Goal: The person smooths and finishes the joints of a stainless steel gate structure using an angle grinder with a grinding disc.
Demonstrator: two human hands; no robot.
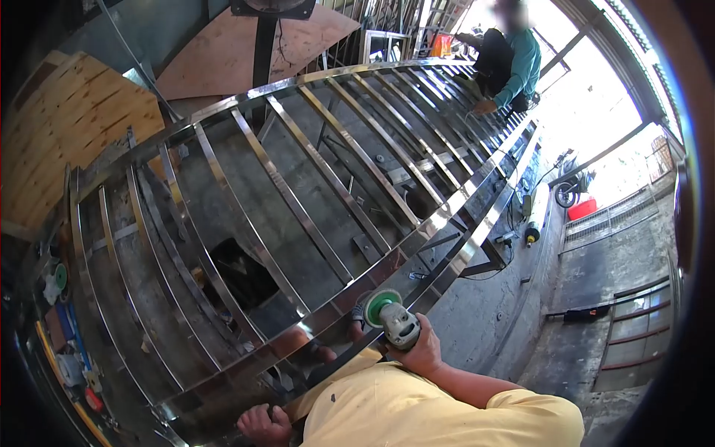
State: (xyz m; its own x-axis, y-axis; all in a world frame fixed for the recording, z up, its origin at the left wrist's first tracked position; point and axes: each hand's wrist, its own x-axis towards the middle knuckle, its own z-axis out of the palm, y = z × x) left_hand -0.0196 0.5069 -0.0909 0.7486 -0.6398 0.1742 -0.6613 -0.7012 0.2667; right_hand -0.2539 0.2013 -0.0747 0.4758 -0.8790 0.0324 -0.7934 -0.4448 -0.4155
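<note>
My right hand (424, 350) is wrapped round the body of an angle grinder (401, 328), held in front of my yellow shirt. The grinder's round disc (381, 301) has a green face and points up and left, close to the near rail of a large shiny metal frame (294, 201). Long parallel bars run across that frame. At the bottom edge, my left hand (264, 426) is closed, fingers curled, beside the near rail. I cannot tell what, if anything, it grips.
A person in a teal top (521, 67) crouches at the frame's far end, one hand low by the bars. Plywood (82, 141) leans at the left. Tools, including another grinder (71, 369), lie at lower left. A gas cylinder (538, 212) and cables are on the floor at right.
</note>
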